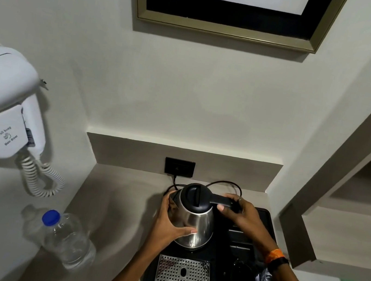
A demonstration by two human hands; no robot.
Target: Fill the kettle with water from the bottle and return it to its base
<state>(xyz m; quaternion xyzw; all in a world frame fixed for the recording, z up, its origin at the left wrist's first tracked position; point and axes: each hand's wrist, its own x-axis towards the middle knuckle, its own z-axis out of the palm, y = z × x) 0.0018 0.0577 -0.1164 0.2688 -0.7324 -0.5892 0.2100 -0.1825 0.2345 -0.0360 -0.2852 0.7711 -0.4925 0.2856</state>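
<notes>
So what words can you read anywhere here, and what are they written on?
"Wall hung" and "Hair dryer": printed on the white hair dryer holder on the left wall. The first line is small and a bit blurred, so that reading is less sure.
Bottle: no label or words show.
Kettle: no words show.
Framed picture: no words in the part that shows.
</notes>
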